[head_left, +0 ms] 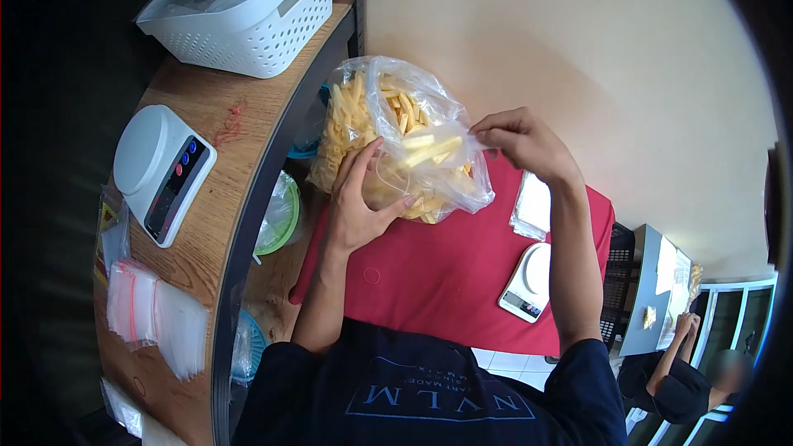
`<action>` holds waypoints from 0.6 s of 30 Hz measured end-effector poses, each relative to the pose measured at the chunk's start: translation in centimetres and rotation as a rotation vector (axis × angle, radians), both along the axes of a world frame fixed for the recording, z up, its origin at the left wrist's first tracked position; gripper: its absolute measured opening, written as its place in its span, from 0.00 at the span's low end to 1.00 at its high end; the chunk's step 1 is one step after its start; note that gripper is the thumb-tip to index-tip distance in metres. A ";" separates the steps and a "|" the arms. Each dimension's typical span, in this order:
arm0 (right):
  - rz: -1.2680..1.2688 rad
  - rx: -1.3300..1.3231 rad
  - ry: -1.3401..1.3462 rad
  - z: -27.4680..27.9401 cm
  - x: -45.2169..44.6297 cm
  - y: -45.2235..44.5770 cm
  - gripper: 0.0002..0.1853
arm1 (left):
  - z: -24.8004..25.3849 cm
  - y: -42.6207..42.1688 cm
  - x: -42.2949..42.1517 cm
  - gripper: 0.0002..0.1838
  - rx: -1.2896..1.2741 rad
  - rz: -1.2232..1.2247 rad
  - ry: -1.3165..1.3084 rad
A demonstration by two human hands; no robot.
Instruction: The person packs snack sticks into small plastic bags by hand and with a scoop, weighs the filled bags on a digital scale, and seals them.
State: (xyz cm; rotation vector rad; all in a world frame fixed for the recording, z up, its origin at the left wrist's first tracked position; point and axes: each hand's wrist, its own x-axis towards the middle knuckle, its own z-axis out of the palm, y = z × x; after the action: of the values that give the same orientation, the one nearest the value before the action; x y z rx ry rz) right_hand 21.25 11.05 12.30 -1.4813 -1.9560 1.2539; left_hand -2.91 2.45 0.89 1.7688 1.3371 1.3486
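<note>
A large clear plastic bag (388, 74) full of pale yellow, fry-like snack sticks (351, 111) lies on a red cloth. At its near left side is my left hand (357, 202), with thumb and fingers spread apart against the plastic. A thin pale loop, like a rubber band (380, 172), shows between those fingers; whether it is hooked on them is unclear. My right hand (522, 142) pinches the top of a small clear plastic bag (450, 136) with a few sticks in its bottom, held over the large bag.
On the red-covered table (429, 281) are a white scale (529, 281) and stacked plastic bags (531, 205). The wooden shelf (248, 173) at left bears another kitchen scale (169, 169), a white basket (264, 41) and zip bags (157, 314). Another person (673, 380) works at a far-right table.
</note>
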 end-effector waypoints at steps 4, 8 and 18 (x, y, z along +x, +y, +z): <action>0.250 0.318 -0.239 0.5 -3.0 -1.9 0.11 | 0.6 -0.7 0.6 0.44 -0.010 -0.017 0.046; 0.459 0.511 -0.283 -0.5 -5.0 -3.6 0.07 | 0.6 -1.2 0.9 0.43 0.044 -0.114 0.055; 0.644 0.797 -0.317 2.6 -5.2 -5.1 0.11 | -0.5 -2.0 -0.3 0.31 -0.328 -0.307 -0.274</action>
State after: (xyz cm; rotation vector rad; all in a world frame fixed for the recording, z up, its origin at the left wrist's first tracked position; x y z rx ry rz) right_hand 16.07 5.91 14.95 -0.6834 -2.7982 0.2877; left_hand -3.16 0.49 0.38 1.4386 1.0210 1.0849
